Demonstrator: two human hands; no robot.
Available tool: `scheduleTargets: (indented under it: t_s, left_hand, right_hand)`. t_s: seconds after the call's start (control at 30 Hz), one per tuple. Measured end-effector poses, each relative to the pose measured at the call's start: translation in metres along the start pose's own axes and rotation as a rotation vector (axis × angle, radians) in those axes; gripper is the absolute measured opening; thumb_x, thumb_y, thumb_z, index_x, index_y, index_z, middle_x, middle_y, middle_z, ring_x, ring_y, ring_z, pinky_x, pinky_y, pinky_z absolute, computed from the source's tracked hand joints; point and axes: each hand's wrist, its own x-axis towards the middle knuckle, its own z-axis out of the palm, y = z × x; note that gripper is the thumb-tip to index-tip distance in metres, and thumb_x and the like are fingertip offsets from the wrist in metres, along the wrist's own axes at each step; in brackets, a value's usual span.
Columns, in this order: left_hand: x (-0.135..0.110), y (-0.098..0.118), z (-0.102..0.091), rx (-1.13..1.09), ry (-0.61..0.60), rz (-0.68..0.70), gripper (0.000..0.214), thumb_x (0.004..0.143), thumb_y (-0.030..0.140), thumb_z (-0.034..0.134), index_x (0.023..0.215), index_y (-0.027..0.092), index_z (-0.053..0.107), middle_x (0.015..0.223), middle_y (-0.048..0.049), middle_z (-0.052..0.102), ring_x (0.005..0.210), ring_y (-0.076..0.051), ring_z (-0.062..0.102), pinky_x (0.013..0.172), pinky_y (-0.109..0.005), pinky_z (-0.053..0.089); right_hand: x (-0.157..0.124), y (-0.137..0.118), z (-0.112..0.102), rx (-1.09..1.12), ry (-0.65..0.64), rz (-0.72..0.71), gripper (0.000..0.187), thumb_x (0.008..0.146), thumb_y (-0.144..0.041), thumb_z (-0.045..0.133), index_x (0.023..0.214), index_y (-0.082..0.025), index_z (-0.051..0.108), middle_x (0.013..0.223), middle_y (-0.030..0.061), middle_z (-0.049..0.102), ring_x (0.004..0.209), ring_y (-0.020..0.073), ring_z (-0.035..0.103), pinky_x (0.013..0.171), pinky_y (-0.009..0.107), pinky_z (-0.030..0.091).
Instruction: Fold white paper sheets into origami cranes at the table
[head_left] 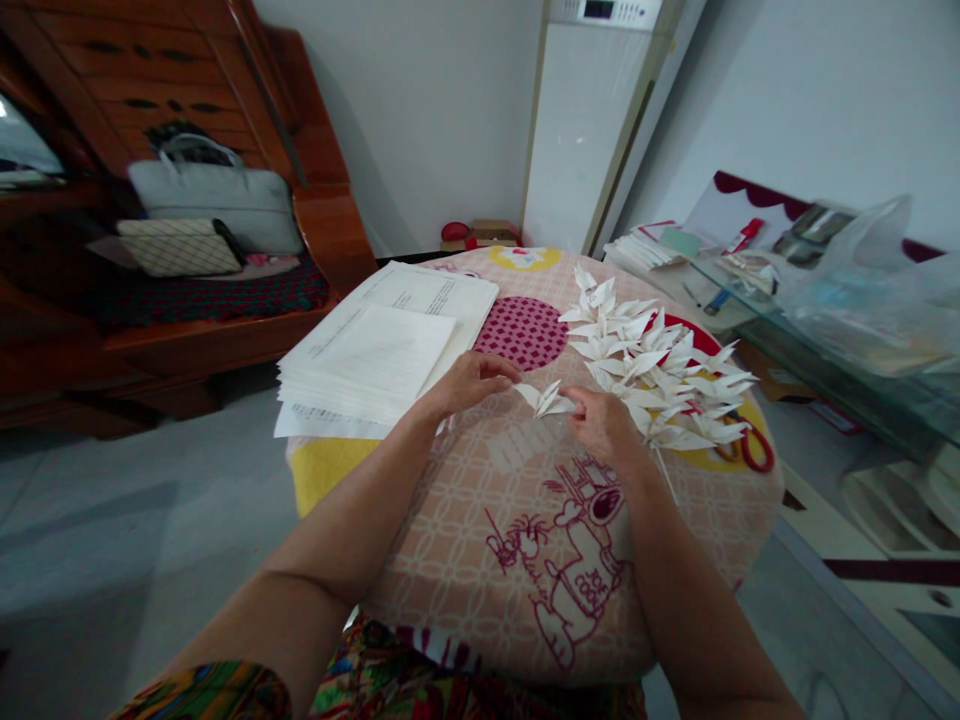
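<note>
A small folded white paper piece (pixel 546 399) is held between both hands above a round stool-like table covered in a pink cartoon-print cloth (pixel 525 540). My left hand (pixel 472 383) pinches its left tip with fingers closed. My right hand (pixel 604 425) grips its right side, fingers curled. Just right of my right hand lies a pile of several similar folded white paper pieces (pixel 660 365). A stack of white paper sheets (pixel 382 350) lies on the table's left side, beside my left hand.
Red-handled scissors (pixel 742 445) lie at the table's right edge, partly under the folded pieces. A glass shelf with clutter and plastic bags (pixel 832 290) stands right. A wooden bench with bags (pixel 202 215) is at left. A white standing air conditioner (pixel 585 120) stands behind.
</note>
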Motion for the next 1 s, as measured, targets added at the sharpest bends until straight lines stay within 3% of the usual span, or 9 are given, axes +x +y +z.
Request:
scheduleTargets:
  t_s: [0.23,0.37,0.57,0.77,0.87,1.0]
  left_hand:
    - [0.000,0.004,0.003,-0.072,0.162,-0.032,0.024,0.080,0.027,0.066,0.094,0.013,0.078,0.097,-0.0092,0.077,0.087,-0.019,0.070,0.083,-0.031,0.055]
    - [-0.001,0.008,0.004,-0.064,0.180,-0.043,0.028,0.083,0.033,0.065,0.098,0.012,0.077,0.097,-0.0090,0.077,0.085,-0.018,0.069,0.078,-0.028,0.053]
    - [0.000,0.003,0.009,0.023,0.129,-0.011,0.031,0.087,0.037,0.063,0.101,0.014,0.077,0.097,-0.0081,0.077,0.085,-0.017,0.068,0.075,-0.027,0.052]
    - [0.003,-0.006,0.011,0.079,0.018,0.056,0.022,0.081,0.028,0.067,0.097,0.017,0.078,0.109,-0.0095,0.075,0.101,-0.022,0.069,0.089,-0.034,0.054]
    - [0.003,-0.009,0.015,0.211,-0.022,0.118,0.037,0.070,0.030,0.080,0.105,0.019,0.076,0.122,-0.0097,0.071,0.117,-0.026,0.063,0.104,-0.042,0.048]
    - [0.005,-0.014,0.028,0.356,-0.014,0.084,0.054,0.060,0.031,0.088,0.110,0.016,0.073,0.125,-0.0142,0.068,0.119,-0.030,0.062,0.105,-0.044,0.047]
  right_hand:
    - [0.004,0.017,0.012,0.247,0.127,-0.070,0.032,0.078,-0.020,0.055,0.099,-0.017,0.079,0.056,-0.0007,0.058,0.052,0.0137,0.048,0.054,0.025,0.035]
    - [0.003,0.015,0.014,0.371,0.132,-0.070,0.029,0.079,-0.025,0.058,0.098,-0.017,0.079,0.055,-0.0013,0.058,0.051,0.0134,0.049,0.053,0.024,0.036]
    - [0.003,0.003,0.020,0.404,0.071,-0.141,0.035,0.080,-0.020,0.057,0.109,-0.018,0.078,0.064,0.0019,0.068,0.054,0.0142,0.055,0.053,0.023,0.038]
    - [0.001,-0.002,0.020,0.321,0.059,-0.154,0.040,0.084,-0.018,0.055,0.119,-0.019,0.074,0.062,0.0015,0.068,0.051,0.0132,0.052,0.053,0.023,0.036]
    - [0.000,-0.006,0.017,0.280,0.041,-0.146,0.040,0.084,-0.018,0.056,0.119,-0.020,0.074,0.057,-0.0004,0.064,0.048,0.0124,0.047,0.052,0.023,0.033]
    - [-0.001,-0.009,0.014,0.254,0.033,-0.130,0.040,0.085,-0.018,0.056,0.121,-0.020,0.074,0.058,0.0007,0.066,0.050,0.0132,0.049,0.053,0.024,0.032]
